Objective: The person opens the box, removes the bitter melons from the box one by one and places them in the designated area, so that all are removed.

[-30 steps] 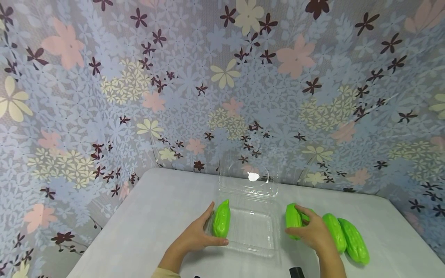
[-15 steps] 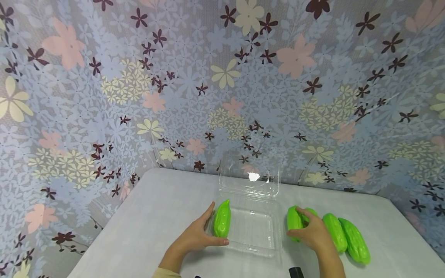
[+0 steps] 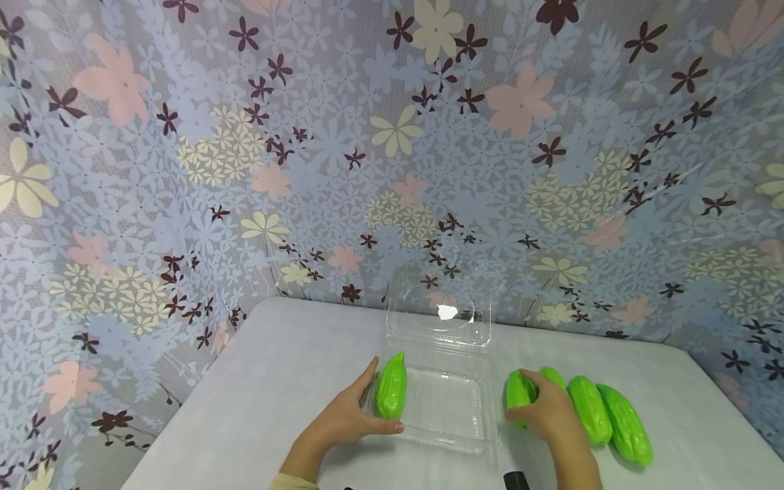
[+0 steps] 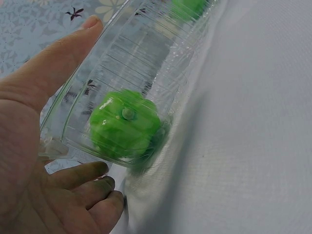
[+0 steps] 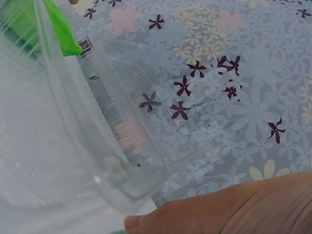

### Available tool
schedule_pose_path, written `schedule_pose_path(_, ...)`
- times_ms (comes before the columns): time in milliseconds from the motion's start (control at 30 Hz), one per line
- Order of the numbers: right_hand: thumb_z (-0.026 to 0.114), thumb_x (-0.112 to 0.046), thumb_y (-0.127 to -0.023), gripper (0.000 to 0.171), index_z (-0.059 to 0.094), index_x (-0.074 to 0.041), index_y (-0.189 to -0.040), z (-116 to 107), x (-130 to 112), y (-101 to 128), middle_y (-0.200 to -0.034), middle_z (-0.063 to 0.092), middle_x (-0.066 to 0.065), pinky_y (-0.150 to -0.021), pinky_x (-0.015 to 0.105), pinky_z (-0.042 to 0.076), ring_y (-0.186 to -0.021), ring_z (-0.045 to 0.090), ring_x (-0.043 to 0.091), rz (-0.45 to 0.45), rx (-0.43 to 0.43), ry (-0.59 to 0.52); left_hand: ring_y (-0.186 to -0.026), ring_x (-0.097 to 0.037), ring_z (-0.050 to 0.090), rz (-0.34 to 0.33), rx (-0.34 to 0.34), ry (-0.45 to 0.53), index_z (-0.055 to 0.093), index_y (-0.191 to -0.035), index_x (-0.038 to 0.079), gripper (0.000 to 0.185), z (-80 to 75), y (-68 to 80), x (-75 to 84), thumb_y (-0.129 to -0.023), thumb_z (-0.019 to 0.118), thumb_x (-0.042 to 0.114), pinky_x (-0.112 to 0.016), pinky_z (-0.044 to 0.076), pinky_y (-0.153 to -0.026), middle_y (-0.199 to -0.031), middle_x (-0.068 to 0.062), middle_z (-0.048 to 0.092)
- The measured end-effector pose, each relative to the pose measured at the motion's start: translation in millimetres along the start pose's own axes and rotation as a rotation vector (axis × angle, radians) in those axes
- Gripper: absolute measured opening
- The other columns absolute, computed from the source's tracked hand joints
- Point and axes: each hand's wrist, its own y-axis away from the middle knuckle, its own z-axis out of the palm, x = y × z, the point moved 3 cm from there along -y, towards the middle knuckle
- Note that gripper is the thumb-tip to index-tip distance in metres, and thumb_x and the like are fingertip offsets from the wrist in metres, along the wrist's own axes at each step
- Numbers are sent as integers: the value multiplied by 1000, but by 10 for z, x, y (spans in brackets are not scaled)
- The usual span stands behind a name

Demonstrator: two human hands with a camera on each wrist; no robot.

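Observation:
A clear plastic clamshell container lies with its lid raised at the back. Inside its left end sits one bright green ribbed bitter melon, its stem stub facing the camera in the left wrist view. My left hand holds the container's left end, thumb along the front edge and fingers at the back. To the right of the container, my right hand grips another bitter melon between thumb and fingers. In the right wrist view, the hand shows at the bottom, with the melon almost wholly hidden.
Three more bitter melons lie beside the right hand: one partly hidden behind it, a middle one and an outer one. A flowered curtain stands behind the white table. A black cylindrical piece juts in near the right forearm.
My right hand has shifted slightly toward me with its bitter melon, uncovering more of the melon behind it. The left hand and the container stay put.

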Motion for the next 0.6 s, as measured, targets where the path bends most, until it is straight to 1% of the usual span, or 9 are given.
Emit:
schedule_pose_path(200, 89, -21, -71, 89, 46, 5, -144, 20, -30, -1, -144, 39, 39, -102, 72, 36, -128, 38, 61, -5, 17, 32, -145, -45, 26, -4, 2, 0, 16, -163, 28, 124, -1, -3, -13, -68, 92, 47, -66, 25, -113, -161, -17, 30)
schedule_pose_path(400, 88, -17, -69, 87, 48, 7, -142, 7, -56, 22, -143, 39, 40, -102, 71, 37, -127, 39, 61, -25, 55, 44, -145, -45, 27, 5, 0, 1, 16, -163, 27, 123, 2, 3, -1, -69, 92, 45, -66, 26, -113, -161, -17, 31)
schedule_pose_path(500, 88, -18, -72, 87, 46, 7, -143, -36, -77, 45, -145, 36, 40, -103, 72, 34, -128, 36, 62, -12, 65, 29, -145, -45, 27, 8, 0, -5, 16, -163, 27, 123, 2, 9, 7, -69, 92, 45, -66, 26, -113, -161, -17, 31)
schedule_pose_path(600, 85, -24, -79, 87, 40, 5, -148, -119, -100, 75, -148, 32, 39, -102, 71, 36, -129, 38, 61, 14, 81, -29, -145, -45, 27, 8, 1, -4, 16, -163, 27, 123, 2, 14, 8, -69, 93, 45, -66, 26, -113, -161, -17, 30)
